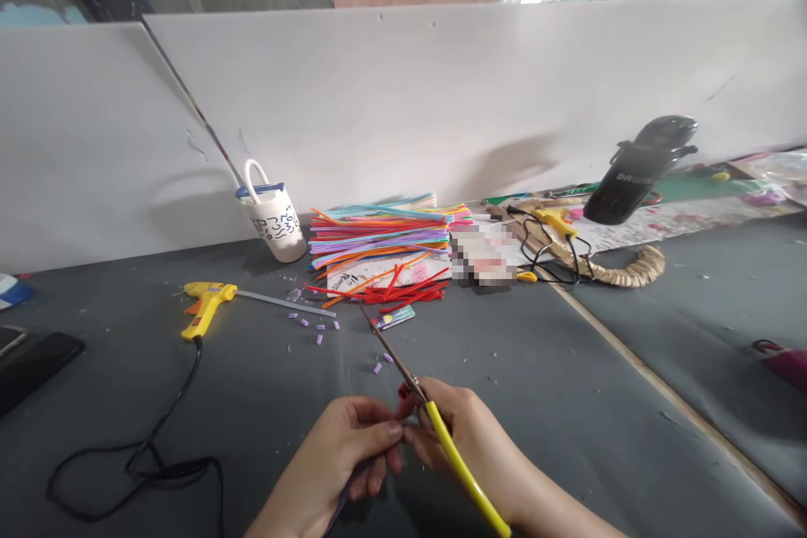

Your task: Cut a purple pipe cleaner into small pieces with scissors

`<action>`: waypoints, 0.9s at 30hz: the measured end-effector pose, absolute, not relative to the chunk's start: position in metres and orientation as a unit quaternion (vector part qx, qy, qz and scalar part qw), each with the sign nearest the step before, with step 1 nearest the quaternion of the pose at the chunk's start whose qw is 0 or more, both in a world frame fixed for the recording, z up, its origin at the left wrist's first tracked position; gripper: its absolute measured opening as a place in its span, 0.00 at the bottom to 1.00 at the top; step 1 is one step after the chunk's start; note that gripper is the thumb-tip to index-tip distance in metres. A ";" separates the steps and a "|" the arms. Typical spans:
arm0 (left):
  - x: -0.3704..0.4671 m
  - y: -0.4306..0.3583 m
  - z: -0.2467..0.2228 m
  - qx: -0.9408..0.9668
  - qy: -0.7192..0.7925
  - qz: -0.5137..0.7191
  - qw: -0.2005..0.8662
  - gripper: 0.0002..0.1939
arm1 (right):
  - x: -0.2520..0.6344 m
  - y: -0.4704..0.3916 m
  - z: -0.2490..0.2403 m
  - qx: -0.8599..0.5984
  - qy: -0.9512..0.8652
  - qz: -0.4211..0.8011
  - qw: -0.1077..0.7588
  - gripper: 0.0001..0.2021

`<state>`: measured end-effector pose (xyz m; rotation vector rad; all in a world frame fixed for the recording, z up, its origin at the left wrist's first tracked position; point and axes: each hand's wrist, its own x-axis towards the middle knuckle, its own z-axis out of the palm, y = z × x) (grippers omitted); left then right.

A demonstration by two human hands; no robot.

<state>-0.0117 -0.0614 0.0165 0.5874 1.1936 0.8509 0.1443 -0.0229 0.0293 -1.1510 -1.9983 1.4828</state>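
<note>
My right hand [470, 429] is closed around a pair of scissors [463, 471] with yellow handles. Their dark blades point up and away to the left, and look shut. Close beside it, the thumb and fingers of my left hand [353, 445] pinch a small red curled piece [405, 398], which lies right by the scissors' pivot. A dark purple strip [345, 498] runs down from under my left palm. Small lilac snippets [378, 368] are scattered on the dark table beyond the blades.
Farther back lie coloured pipe cleaners [378, 239] and a red bunch [409, 292]. Left stand a yellow glue gun [208, 307] with its cord, a white cup [274, 223] and a phone [41, 370]. A black tumbler [630, 176] and another glue gun [555, 221] are right.
</note>
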 end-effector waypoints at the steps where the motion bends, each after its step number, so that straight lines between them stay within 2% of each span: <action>1: -0.012 -0.061 0.015 0.265 0.533 0.383 0.706 0.10 | 0.145 -0.023 0.030 -0.408 -0.717 0.530 0.197 0.04; 10: -0.011 -0.061 0.016 0.274 0.564 0.383 0.678 0.06 | 0.148 -0.021 0.029 -0.433 -0.737 0.479 0.197 0.03; 16: -0.026 -0.058 0.023 0.253 0.574 0.493 0.603 0.09 | 0.155 -0.015 0.036 -0.426 -0.788 0.429 0.113 0.14; 21: -0.035 -0.057 0.026 0.250 0.558 0.544 0.575 0.08 | 0.160 -0.015 0.044 -0.407 -0.805 0.431 0.021 0.17; 27: -0.031 -0.060 0.028 0.267 0.565 0.525 0.578 0.08 | 0.157 -0.021 0.039 -0.389 -0.809 0.441 0.016 0.19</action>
